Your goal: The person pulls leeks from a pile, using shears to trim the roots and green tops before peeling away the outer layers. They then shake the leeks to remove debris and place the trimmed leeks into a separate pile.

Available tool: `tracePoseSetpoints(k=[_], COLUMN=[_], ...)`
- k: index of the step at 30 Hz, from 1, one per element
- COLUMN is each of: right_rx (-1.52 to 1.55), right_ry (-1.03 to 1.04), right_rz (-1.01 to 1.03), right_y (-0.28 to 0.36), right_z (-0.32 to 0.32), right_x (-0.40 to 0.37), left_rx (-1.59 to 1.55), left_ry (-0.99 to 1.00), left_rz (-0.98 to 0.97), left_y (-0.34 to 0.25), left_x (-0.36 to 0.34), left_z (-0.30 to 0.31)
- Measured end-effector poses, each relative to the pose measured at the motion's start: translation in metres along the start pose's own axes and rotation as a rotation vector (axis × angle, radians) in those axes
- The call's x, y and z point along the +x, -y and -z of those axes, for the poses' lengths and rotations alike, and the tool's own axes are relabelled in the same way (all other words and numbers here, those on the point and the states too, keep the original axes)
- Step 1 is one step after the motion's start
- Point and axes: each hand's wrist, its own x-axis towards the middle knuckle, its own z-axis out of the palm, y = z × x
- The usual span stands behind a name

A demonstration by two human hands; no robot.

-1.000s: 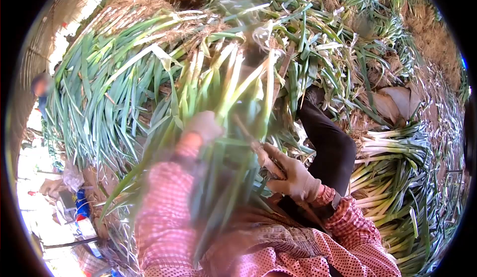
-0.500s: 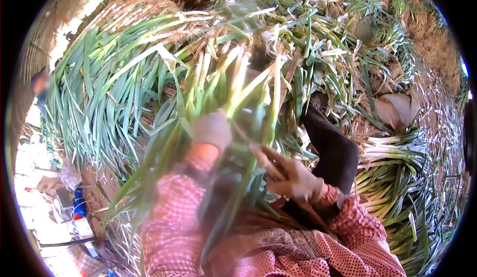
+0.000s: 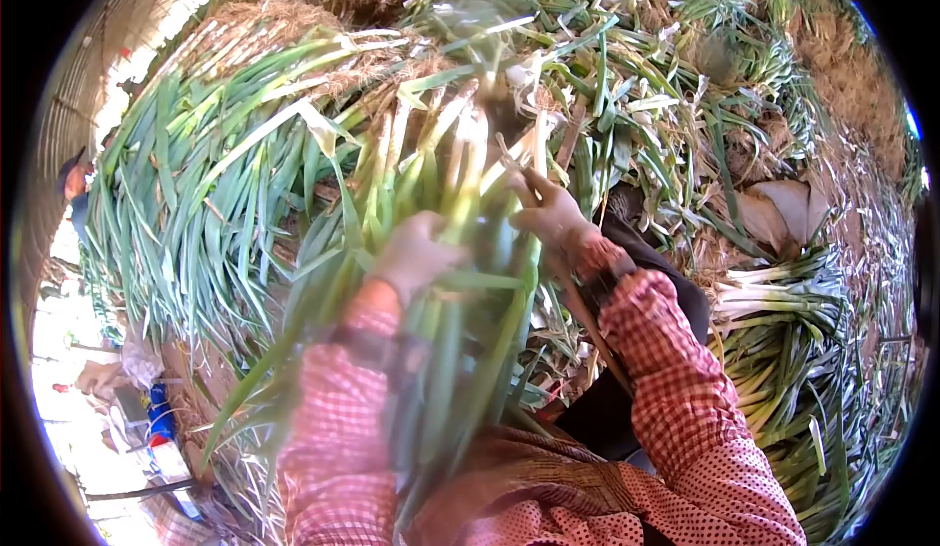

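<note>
Large leek-like green onions with white shanks (image 3: 472, 154) and long green leaves (image 3: 446, 365) lie across my lap, roots pointing away. My left hand (image 3: 416, 255), in a pale glove, is over the leaves just below the white shanks; it is blurred, with thumb and fingers apart. Also gloved, my right hand (image 3: 556, 215) is beside the shanks on the right, its fingers bent around something thin whose narrow tip sticks out past them. Motion and the fingers hide what it is. Below my right forearm runs a brown stick-like strip (image 3: 592, 326).
A big heap of green onions (image 3: 196, 193) lies at left, roots upward. Loose leaves and peelings (image 3: 646, 105) cover the ground ahead. On the right lie onions with cleaned white shanks (image 3: 764, 296). A dark-clad leg (image 3: 676, 277) is bent near my right arm. A person (image 3: 76, 184) is at far left.
My right hand has moved up and forward from near my lap to beside the white shanks. The left hand has shifted slightly, and its thumb now stands apart from its fingers.
</note>
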Motion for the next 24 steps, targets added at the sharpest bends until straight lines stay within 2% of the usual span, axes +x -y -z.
tracePoseSetpoints(k=[1, 2, 3, 4, 6, 7, 8, 9, 10, 11, 12, 13, 14, 15, 17, 19, 20, 23, 24], right_rx=[0.068, 0.193, 0.312, 0.006, -0.217, -0.338, -0.16, -0.114, -0.071, -0.077, -0.11, -0.216, -0.282, -0.342, -0.181, -0.133, -0.115, -0.071, -0.104], right_ry=[-0.013, 0.103, 0.279, 0.284, 0.382, 0.38, 0.281, 0.268, 0.274, 0.331, 0.395, 0.482, 0.495, 0.451, 0.385, 0.462, 0.503, 0.539, 0.489], right_rz=[0.036, -0.002, -0.052, 0.067, 0.069, -0.032, 0.037, 0.034, 0.042, 0.037, 0.013, -0.06, -0.008, 0.134, 0.12, 0.082, 0.064, 0.056, 0.034], right_y=[-0.003, 0.005, 0.027, 0.023, 0.019, 0.024, 0.003, 0.002, 0.012, 0.025, 0.044, 0.063, 0.077, 0.06, 0.036, 0.041, 0.045, 0.047, 0.043], right_z=[-0.001, 0.001, 0.004, 0.004, 0.009, 0.014, 0.015, 0.013, 0.009, 0.003, -0.003, -0.009, -0.018, -0.031, -0.049, -0.045, -0.041, -0.015, -0.012], right_x=[-0.007, -0.03, -0.061, -0.08, -0.089, -0.092, -0.083, -0.078, -0.077, -0.078, -0.08, -0.08, -0.079, -0.067, -0.045, -0.054, -0.061, -0.109, -0.123], left_rx=[-0.069, -0.054, 0.118, 0.299, 0.51, 0.531, 0.551, 0.516, 0.616, 0.877, 0.892, 0.826, 0.758, 0.692, 0.666, 0.661, 0.634, 0.532, 0.525], left_ry=[-0.009, 0.039, 0.027, 0.074, 0.136, 0.158, 0.185, -0.047, -0.228, -0.621, -0.625, -0.526, -0.423, -0.319, -0.313, -0.232, -0.302, -0.224, -0.258], left_rz=[0.004, 0.01, -0.088, -0.198, -0.299, -0.295, -0.29, -0.124, 0.038, 0.044, 0.161, 0.26, 0.359, 0.457, 0.366, 0.296, 0.179, 0.187, 0.116], left_y=[0.004, -0.007, -0.026, -0.031, -0.032, -0.033, -0.034, -0.023, -0.033, 0.015, 0.014, 0.015, 0.018, 0.018, 0.009, -0.003, 0.01, -0.003, 0.004], left_x=[0.003, -0.003, -0.021, -0.029, -0.029, -0.022, -0.015, 0.01, 0.022, 0.055, 0.055, 0.06, 0.063, 0.062, 0.051, 0.034, 0.027, -0.012, -0.019], left_z=[0.002, 0.006, 0.005, -0.005, -0.005, -0.003, -0.001, 0.004, 0.025, 0.025, 0.038, 0.045, 0.05, 0.052, 0.048, 0.045, 0.034, 0.015, 0.001])
